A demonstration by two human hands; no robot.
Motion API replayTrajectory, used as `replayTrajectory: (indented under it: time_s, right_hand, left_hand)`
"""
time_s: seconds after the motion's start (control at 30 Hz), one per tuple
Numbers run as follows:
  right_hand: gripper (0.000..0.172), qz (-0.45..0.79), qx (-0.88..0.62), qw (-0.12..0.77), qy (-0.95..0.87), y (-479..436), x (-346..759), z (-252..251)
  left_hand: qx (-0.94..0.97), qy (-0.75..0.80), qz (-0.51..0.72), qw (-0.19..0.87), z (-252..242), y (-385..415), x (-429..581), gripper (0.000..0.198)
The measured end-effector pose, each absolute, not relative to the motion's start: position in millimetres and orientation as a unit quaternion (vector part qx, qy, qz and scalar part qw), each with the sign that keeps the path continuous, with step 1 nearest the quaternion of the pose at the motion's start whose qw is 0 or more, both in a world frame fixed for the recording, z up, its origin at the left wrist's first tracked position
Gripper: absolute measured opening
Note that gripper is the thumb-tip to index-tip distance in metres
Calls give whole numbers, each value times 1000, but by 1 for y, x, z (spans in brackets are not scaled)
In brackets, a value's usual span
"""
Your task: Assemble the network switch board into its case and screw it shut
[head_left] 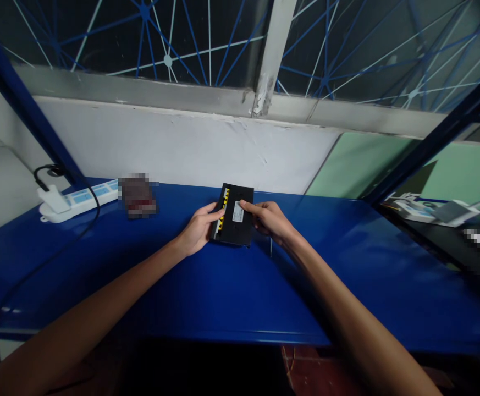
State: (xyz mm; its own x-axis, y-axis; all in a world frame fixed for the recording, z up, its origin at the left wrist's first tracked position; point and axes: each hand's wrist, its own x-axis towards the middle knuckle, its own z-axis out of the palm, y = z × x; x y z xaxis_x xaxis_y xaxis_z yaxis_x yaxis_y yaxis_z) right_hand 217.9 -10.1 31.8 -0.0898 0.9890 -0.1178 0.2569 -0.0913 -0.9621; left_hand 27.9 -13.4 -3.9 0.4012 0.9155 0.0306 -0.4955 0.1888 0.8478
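Note:
A flat black router (pixel 243 226) with a row of yellow ports along its left side and a white printed label is held up over the blue table. My left hand (pixel 198 226) grips its left edge, fingers closed around the port side. On the opposite edge my right hand (pixel 270 219) pinches the router, the thumb pressed on top beside the label. A thin, shiny rod (pixel 270 247) shows below my right hand; its upper end is hidden, so what it belongs to cannot be made out.
At the left, a white power strip (pixel 108 191) with a plugged-in adapter and black cable (pixel 45 267) lies on the blue table (pixel 223 300). A blurred-out dark item (pixel 138 195) sits beside it. Blue frame posts stand at both sides; a white device (pixel 433 212) is at right.

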Motion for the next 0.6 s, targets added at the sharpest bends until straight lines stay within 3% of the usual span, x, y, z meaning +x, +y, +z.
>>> replayTrajectory:
  time_s: [0.6]
  right_hand:
    - [54,498,-554,374,-553,-11,218,34]
  left_hand:
    - [419,256,481,727,-5,-13,27,38]
